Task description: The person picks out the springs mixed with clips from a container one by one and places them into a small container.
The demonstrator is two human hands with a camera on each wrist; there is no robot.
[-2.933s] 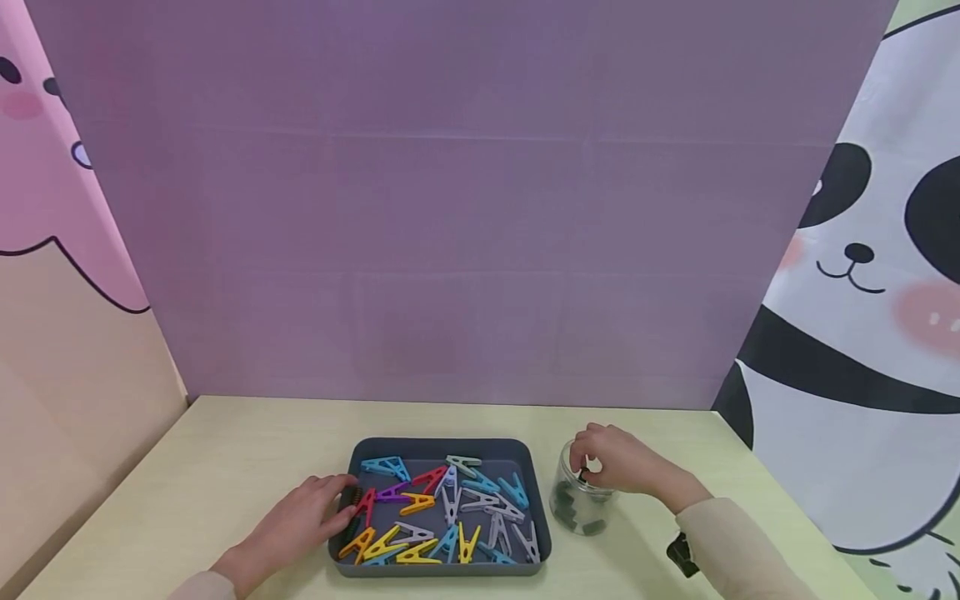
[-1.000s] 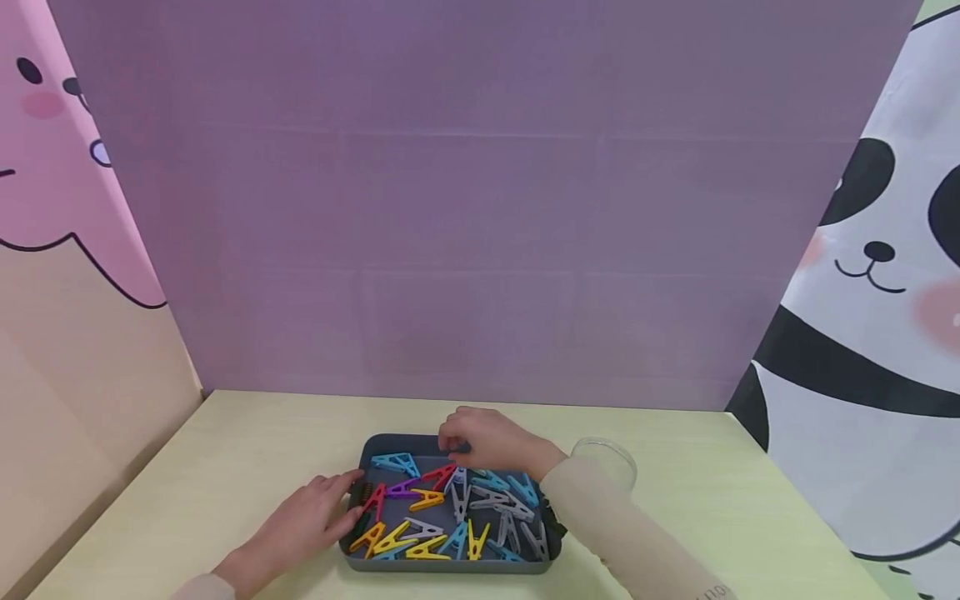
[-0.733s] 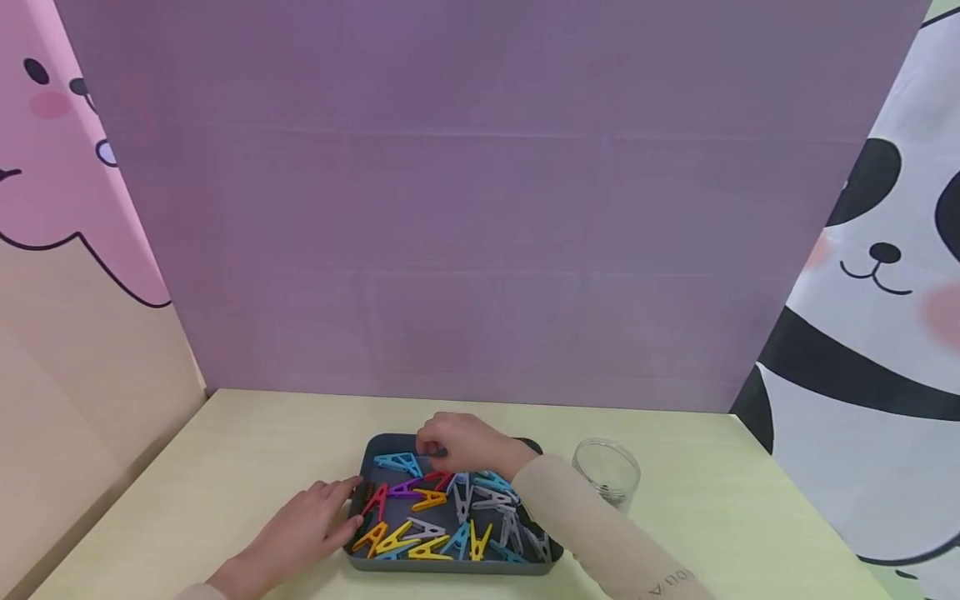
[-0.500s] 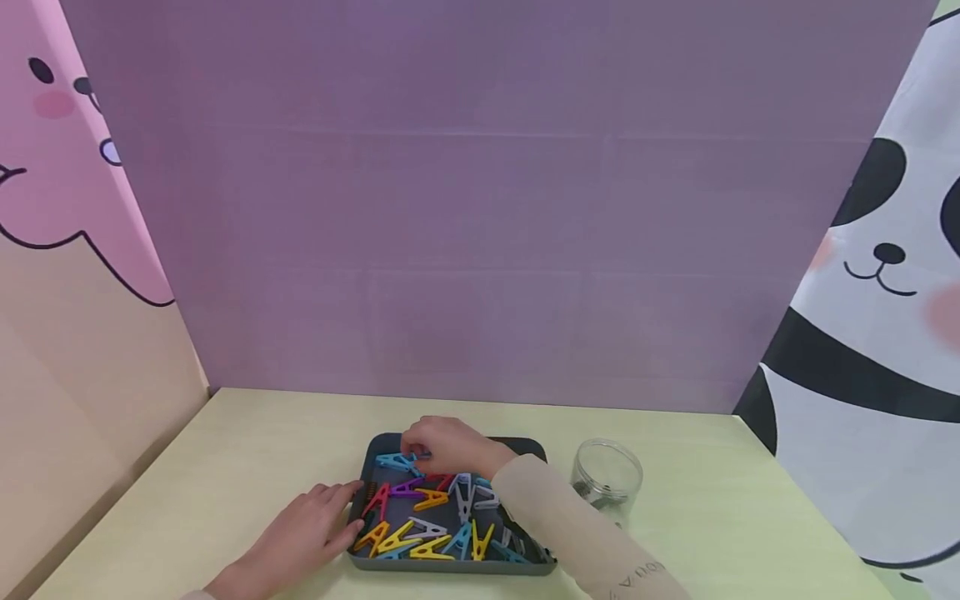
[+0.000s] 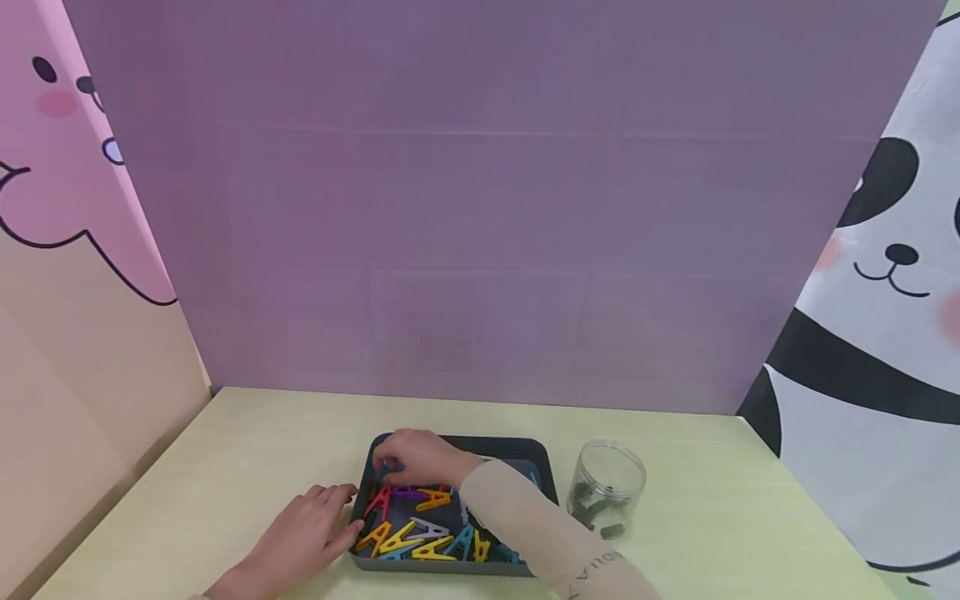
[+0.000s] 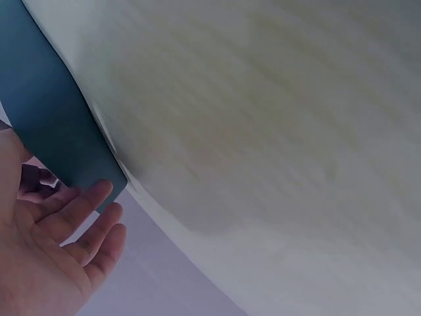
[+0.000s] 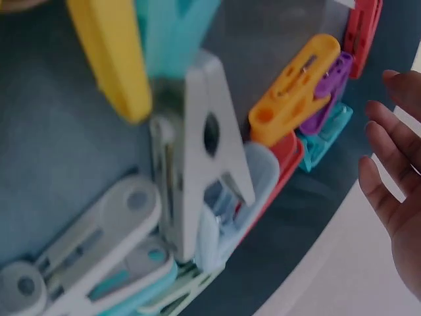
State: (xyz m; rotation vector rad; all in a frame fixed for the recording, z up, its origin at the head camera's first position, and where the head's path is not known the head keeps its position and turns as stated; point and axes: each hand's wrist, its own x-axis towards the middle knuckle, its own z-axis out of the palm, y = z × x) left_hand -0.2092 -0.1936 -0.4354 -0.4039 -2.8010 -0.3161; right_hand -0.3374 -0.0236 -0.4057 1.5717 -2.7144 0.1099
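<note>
My right hand (image 5: 420, 457) reaches over the back left of the grey tray (image 5: 542, 457), above a blue clothespin (image 5: 393, 468) that it partly covers. In the right wrist view, the right fingers (image 7: 395, 141) are loosely bent beside the tray wall, with nothing visible between them; a teal clothespin (image 7: 327, 137) lies near them. My left hand (image 5: 307, 527) rests against the tray's left rim with relaxed fingers. In the left wrist view, its fingers (image 6: 92, 230) lie by the tray's corner. Red (image 5: 379, 502), purple, orange, yellow and grey clothespins lie in the tray; dark ones sit along its left wall.
A clear open jar (image 5: 611, 479) with several dark pieces inside stands right of the tray on the pale wooden table (image 5: 285, 425). The right forearm (image 5: 540, 521) hides the tray's right side. A purple panel (image 5: 480, 250) rises behind the table.
My right hand has left the jar's mouth, where its fingers held a small dark piece, and has swept left across the tray's back. My left hand has stayed at the rim.
</note>
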